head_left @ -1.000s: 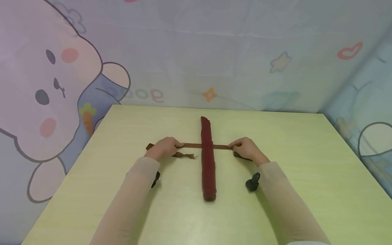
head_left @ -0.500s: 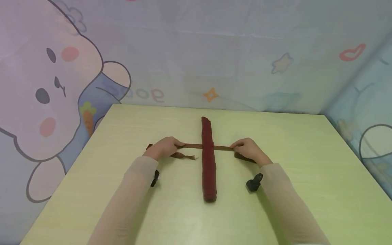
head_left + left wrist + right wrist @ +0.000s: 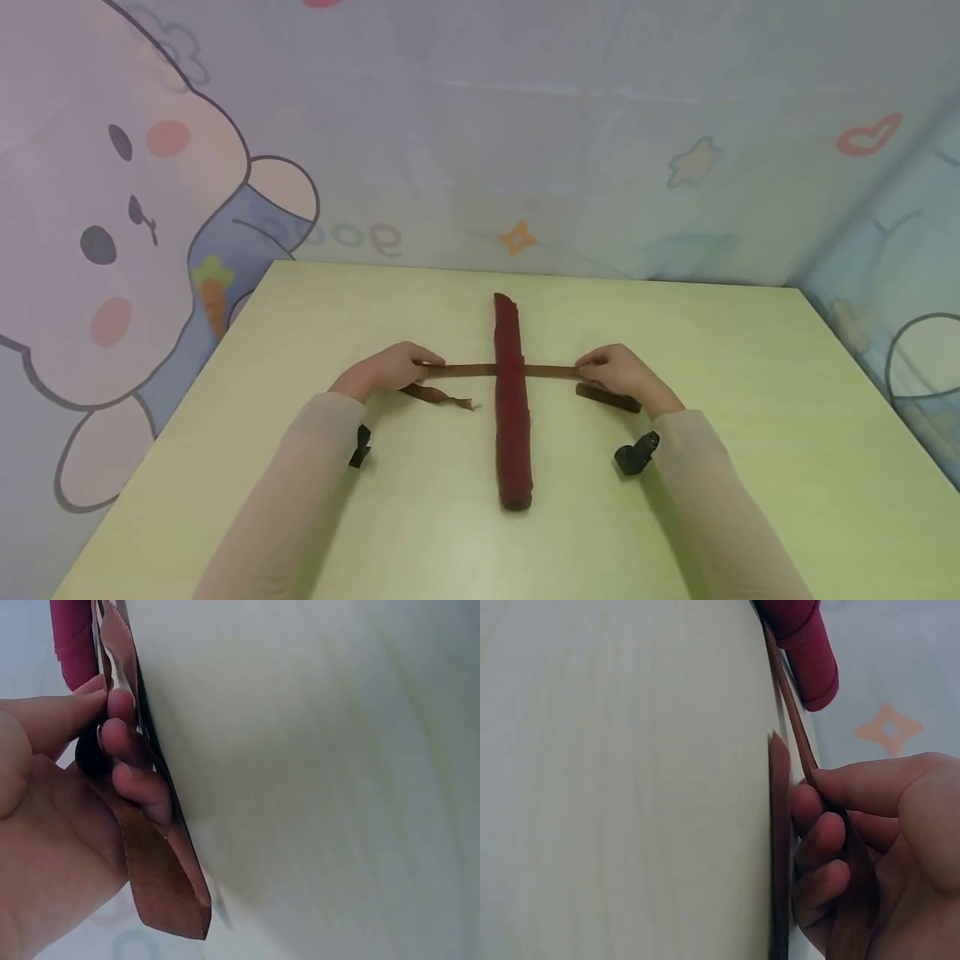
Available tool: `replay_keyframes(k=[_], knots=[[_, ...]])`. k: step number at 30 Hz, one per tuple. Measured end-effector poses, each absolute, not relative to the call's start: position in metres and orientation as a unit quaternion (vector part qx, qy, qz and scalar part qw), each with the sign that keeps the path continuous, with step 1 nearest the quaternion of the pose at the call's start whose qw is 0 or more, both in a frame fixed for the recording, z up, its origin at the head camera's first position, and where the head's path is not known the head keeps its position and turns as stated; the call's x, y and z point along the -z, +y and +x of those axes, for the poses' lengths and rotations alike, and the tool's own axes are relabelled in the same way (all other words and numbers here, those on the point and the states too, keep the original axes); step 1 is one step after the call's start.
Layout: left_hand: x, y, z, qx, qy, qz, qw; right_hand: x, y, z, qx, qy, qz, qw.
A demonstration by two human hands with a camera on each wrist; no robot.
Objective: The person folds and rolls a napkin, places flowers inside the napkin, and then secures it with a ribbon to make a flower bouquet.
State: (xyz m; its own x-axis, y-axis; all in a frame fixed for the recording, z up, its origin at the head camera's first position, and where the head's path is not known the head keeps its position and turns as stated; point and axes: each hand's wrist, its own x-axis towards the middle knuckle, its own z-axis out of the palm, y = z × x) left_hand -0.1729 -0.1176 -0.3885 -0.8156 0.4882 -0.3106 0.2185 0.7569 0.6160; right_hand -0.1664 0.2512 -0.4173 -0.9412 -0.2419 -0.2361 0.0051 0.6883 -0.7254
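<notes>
A dark red rolled-up cloth (image 3: 513,442) lies lengthwise on the table, pointing away from me. A brown ribbon (image 3: 471,370) runs crosswise beneath it and comes out on both sides. My left hand (image 3: 388,368) pinches the ribbon's left stretch between thumb and fingers. In the left wrist view the brown ribbon (image 3: 161,877) loops back below the curled fingers. To the right of the roll, my right hand (image 3: 621,372) pinches the other stretch, and in the right wrist view the ribbon (image 3: 855,907) passes through the palm. Loose ribbon tails lie just nearer to me than each hand.
The pale yellow table (image 3: 585,542) has its far edge close to a printed fabric backdrop (image 3: 465,150). A black wrist camera (image 3: 637,454) hangs by the right sleeve, and another black device (image 3: 361,447) by the left one.
Both hands have slid slightly outward along the ribbon, so more of it shows between them. The right tail shows more fully. The roll stays put while the head view shifts a little.
</notes>
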Motion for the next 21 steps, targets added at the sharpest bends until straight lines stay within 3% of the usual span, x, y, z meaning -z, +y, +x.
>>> replay_keyframes(k=[13, 21], knots=[[0.379, -0.134, -0.171, -0.367, 0.885, 0.135, 0.252, 0.407, 0.276, -0.155, 0.395, 0.895, -0.077, 0.193], [0.366, -0.135, -0.174, -0.376, 0.877, 0.104, 0.28, 0.401, 0.288, -0.153, 0.402, 0.897, -0.084, 0.166]])
